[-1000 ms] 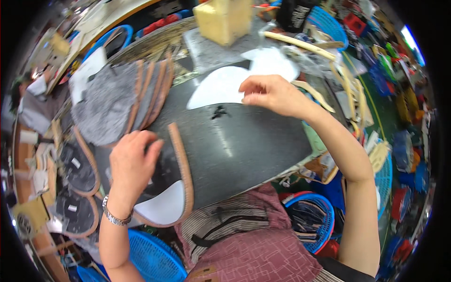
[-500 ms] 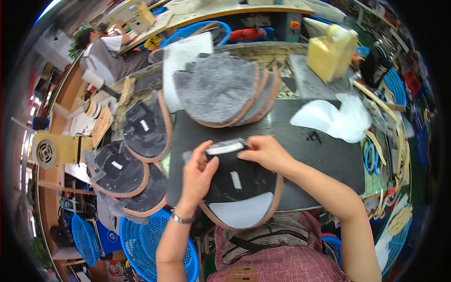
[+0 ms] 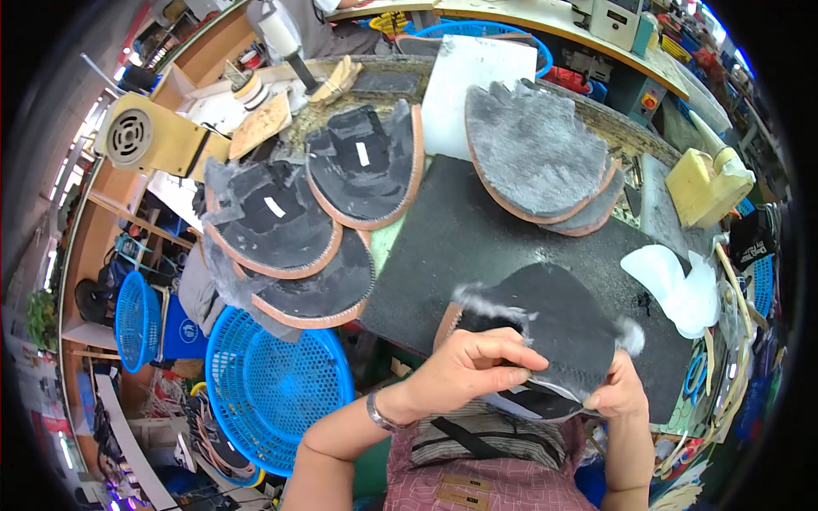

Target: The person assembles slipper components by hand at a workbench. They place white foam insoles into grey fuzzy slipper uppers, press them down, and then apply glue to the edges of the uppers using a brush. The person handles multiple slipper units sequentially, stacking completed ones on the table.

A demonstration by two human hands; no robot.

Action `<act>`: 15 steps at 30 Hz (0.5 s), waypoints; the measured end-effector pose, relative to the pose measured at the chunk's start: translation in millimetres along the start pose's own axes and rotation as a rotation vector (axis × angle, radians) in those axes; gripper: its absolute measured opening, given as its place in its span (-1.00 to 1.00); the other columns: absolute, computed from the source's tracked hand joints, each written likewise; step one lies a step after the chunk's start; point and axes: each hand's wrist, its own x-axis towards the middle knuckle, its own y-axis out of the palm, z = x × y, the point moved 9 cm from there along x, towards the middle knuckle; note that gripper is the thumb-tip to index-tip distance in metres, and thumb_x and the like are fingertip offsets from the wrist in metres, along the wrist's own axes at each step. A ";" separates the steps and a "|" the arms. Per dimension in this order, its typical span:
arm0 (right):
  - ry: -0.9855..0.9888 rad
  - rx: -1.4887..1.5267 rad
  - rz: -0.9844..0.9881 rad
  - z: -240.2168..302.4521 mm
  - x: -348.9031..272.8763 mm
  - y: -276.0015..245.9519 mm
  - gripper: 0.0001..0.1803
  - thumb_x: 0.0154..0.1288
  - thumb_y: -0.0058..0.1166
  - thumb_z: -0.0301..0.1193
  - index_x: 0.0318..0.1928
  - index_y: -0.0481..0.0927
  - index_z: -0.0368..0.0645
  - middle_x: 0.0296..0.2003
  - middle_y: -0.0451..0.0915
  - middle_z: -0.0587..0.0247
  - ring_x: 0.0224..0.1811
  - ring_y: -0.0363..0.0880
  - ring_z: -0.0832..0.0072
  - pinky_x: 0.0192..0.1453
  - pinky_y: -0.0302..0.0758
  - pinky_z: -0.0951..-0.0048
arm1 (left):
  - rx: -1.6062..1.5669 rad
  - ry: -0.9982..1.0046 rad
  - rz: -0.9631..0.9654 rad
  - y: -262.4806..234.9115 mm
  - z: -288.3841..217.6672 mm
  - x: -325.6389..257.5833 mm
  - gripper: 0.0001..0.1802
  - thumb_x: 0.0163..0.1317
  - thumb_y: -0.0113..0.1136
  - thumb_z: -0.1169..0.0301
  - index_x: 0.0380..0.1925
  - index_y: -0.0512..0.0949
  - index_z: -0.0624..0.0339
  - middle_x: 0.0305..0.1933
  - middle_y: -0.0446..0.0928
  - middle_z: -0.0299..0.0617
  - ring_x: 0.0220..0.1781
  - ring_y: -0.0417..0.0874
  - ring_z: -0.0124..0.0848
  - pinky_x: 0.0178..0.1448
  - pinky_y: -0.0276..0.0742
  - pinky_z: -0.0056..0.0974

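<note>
A black slipper upper [image 3: 562, 315] with grey fur along its edges and a brown stitched rim is bent up over the near edge of the dark work mat [image 3: 426, 247]. My left hand [image 3: 473, 366], with a metal band at its wrist, pinches the upper's near edge between thumb and fingers. At the right corner of that edge, my right hand [image 3: 620, 387] grips it with the thumb in front. Beneath the folded edge a pale strip and a black inner face show in part. Most of the brown rim is hidden.
Grey furry uppers [image 3: 545, 153] are stacked at the far side, and several black ones [image 3: 273, 213] overlap at left. White curved sheets [image 3: 677, 285] and blue scissors [image 3: 694, 379] lie at right. A blue basket [image 3: 281, 392] stands below left. A yellowish container [image 3: 707, 187] is at far right.
The upper has been turned and folded, so its white half-moon piece no longer shows whole. Both hands have moved right and nearer to me. The view has swung left.
</note>
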 end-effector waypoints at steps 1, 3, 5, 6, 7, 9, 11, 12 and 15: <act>-0.017 -0.114 -0.067 0.7 0.8 -5.4 -0.64 -0.11 0.14 -0.70 -0.18 0.56 -0.33 -0.20 0.59 0.28 -0.16 0.54 0.54 -0.03 0.46 0.48 | 0.040 0.008 -0.005 -3.7 -2.0 -0.3 -0.76 0.18 0.12 0.60 -0.12 0.58 0.28 -0.24 0.44 -0.31 -0.27 0.46 -0.59 -0.22 0.39 -0.49; -0.168 -0.275 -0.347 13.2 0.3 -16.4 -0.71 -0.05 0.00 -0.71 -0.23 0.57 -0.28 -0.31 0.59 0.36 -0.29 0.51 0.62 -0.12 0.44 0.52 | 0.252 0.090 -0.011 -2.8 -4.3 4.2 -0.76 0.16 0.13 0.61 -0.14 0.58 0.29 -0.25 0.47 -0.27 -0.29 0.50 -0.56 -0.23 0.43 -0.46; -0.448 -0.733 -0.474 27.3 0.9 -20.0 -0.80 -0.02 -0.03 -0.65 -0.30 0.54 -0.33 -0.40 0.57 0.38 -0.38 0.49 0.63 -0.19 0.41 0.55 | 0.534 0.215 -0.121 -1.0 -9.0 10.3 -0.76 0.12 0.16 0.61 -0.17 0.59 0.28 -0.29 0.51 -0.23 -0.32 0.54 -0.51 -0.25 0.45 -0.43; -0.593 -1.002 -0.480 37.1 1.2 -15.6 -0.81 -0.02 -0.03 -0.63 -0.32 0.53 -0.35 -0.41 0.57 0.37 -0.39 0.49 0.62 -0.18 0.40 0.56 | 0.641 0.267 -0.217 -2.4 -14.1 13.2 -0.77 0.11 0.17 0.61 -0.19 0.60 0.28 -0.31 0.53 -0.21 -0.33 0.56 -0.48 -0.26 0.46 -0.43; -0.432 -0.838 -0.432 28.9 10.5 -30.5 -0.81 -0.01 -0.03 -0.62 -0.31 0.53 -0.35 -0.40 0.58 0.36 -0.38 0.49 0.61 -0.16 0.40 0.55 | 0.465 0.135 -0.258 -11.1 1.3 16.8 -0.75 0.10 0.18 0.67 -0.18 0.59 0.31 -0.26 0.54 -0.21 -0.23 0.55 -0.51 -0.19 0.46 -0.47; -0.123 -0.487 -0.337 4.4 20.9 -49.3 -0.79 0.00 -0.01 -0.60 -0.28 0.53 -0.35 -0.37 0.58 0.33 -0.36 0.50 0.58 -0.12 0.39 0.54 | 0.176 0.013 -0.261 -19.5 24.6 21.7 -0.69 0.13 0.16 0.67 -0.08 0.52 0.34 -0.24 0.51 -0.26 -0.23 0.52 -0.58 -0.13 0.47 -0.50; -0.051 -0.188 -0.328 -8.0 26.0 -50.1 -0.76 0.02 0.01 -0.58 -0.23 0.53 -0.35 -0.33 0.58 0.30 -0.32 0.51 0.56 -0.09 0.40 0.52 | 0.126 -0.021 -0.238 -19.9 31.1 25.4 -0.65 0.13 0.16 0.67 -0.04 0.48 0.33 -0.25 0.49 -0.29 -0.23 0.51 -0.61 -0.13 0.47 -0.51; -0.017 -0.035 -0.320 -15.0 28.4 -47.0 -0.74 0.02 0.03 -0.58 -0.20 0.52 -0.35 -0.30 0.58 0.28 -0.29 0.52 0.55 -0.08 0.41 0.50 | 0.156 -0.022 -0.235 -19.7 33.7 27.2 -0.64 0.13 0.17 0.66 -0.03 0.47 0.33 -0.26 0.48 -0.30 -0.24 0.51 -0.62 -0.14 0.46 -0.51; 0.046 -0.112 -0.281 -9.2 34.6 -36.7 -0.52 0.02 0.21 -0.47 0.00 0.46 -0.31 -0.10 0.54 0.17 -0.09 0.51 0.43 0.04 0.42 0.41 | 0.162 -0.036 -0.240 -21.7 38.1 34.4 -0.63 0.12 0.19 0.65 -0.03 0.46 0.32 -0.30 0.46 -0.31 -0.27 0.50 -0.64 -0.20 0.44 -0.52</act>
